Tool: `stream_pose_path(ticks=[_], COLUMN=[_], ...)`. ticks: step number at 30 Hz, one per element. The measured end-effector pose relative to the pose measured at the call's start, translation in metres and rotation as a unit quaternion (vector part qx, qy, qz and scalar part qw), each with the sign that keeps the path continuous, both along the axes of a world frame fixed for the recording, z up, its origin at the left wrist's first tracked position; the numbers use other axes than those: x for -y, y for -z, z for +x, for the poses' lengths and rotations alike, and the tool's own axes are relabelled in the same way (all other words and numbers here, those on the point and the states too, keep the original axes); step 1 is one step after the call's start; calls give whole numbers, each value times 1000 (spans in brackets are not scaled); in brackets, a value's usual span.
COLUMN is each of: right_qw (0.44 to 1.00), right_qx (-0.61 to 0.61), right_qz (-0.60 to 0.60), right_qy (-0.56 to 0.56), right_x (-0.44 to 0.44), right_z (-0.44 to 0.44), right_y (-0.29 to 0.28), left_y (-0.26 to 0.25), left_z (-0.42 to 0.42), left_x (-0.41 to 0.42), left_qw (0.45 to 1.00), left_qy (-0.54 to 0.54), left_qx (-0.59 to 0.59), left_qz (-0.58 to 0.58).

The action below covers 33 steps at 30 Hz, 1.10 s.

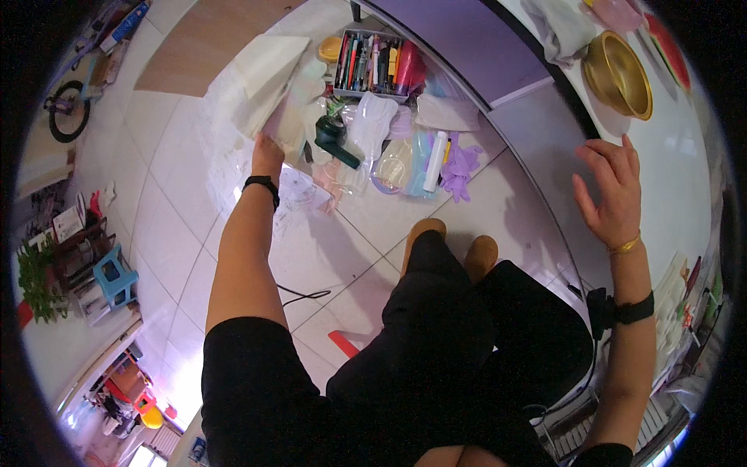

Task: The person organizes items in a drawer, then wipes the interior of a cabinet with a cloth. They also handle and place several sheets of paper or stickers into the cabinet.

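My left hand [268, 155] grips the edge of a pale, translucent plastic bag [257, 87], which spreads over the floor tiles. To its right lie several flat plastic packets [370, 119] and a dark green handheld device [335, 140]. Purple gloves [461, 169] lie beside a white tube [435, 162]. Behind this pile stands a box [365, 93] filled with pens and markers. My right hand [613, 192] is raised by the edge of the white table [671, 181], fingers spread and nothing in them. A gold-coloured metal bowl [621, 76] stands on the table beyond it.
A grey cloth [551, 35] and a red watermelon-patterned item [668, 52] are on the table. Slippers [425, 229] are on my feet. A black cable [306, 295] and a red object [343, 343] lie on the floor. At far left stands a blue stool [115, 277].
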State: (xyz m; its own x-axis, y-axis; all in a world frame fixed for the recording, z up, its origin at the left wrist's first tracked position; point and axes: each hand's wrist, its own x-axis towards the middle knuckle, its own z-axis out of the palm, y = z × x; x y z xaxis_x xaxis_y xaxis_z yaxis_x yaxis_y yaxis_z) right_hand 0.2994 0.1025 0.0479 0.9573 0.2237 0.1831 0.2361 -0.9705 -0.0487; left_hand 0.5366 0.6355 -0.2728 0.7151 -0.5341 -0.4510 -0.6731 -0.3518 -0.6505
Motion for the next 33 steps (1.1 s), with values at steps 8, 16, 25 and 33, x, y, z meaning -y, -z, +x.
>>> stream_pose_path(ticks=[8,16,25,33], right_qw=[1000,998,995,989], right_qx=[-16,-6,37,46], right_qz=[26,62,89,140], right_qy=[1,-9,-26,-3], right_x=[4,7,15,17], right_z=[0,-5,-13,-6], right_y=[-4,-3,-7,3], left_y=[-21,-30,-106,-284], left_z=[-32,-137,-211,-134], left_x=[24,30,35,106], left_qw=[983,960,912,909], left_qy=[-45,-159,-100,31], left_qx=[58,-115,-126,-58], left_qz=[-171,-201,-376,-412])
